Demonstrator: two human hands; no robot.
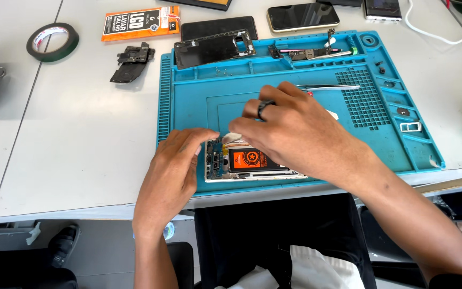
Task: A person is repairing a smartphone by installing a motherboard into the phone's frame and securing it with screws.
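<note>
Both hands are down at the near edge of the blue repair mat (199, 107), working over an opened smartphone (252, 163) that lies flat there with its back off. The orange-and-black battery (255, 159) shows in the middle of it, the circuit board (216, 159) at its left end. The left hand (173, 171) rests against that left end, fingers curled loosely, fingertips touching the phone's frame by the board, steadying rather than gripping. The right hand (295, 131), a dark ring (264, 107) on one finger, comes across from the right and covers the top of the phone; its fingertips pinch down near a pale strip at the upper left of the battery, though what exactly sits between them I cannot tell.

Just beyond the right hand, silver tweezers (332, 86) lie on the mat, untouched. Along the mat's far edge sit a stripped phone frame (215, 49) and a small logic board (306, 53). Off the mat, on the white worktop (81, 134), a roll of dark tape (52, 42) lies toward the far left corner, an orange packet (140, 22) next to it, and a black plastic part (132, 61) just beside the mat's left edge. Two dark-screened phones (303, 16) lie at the far edge.
</note>
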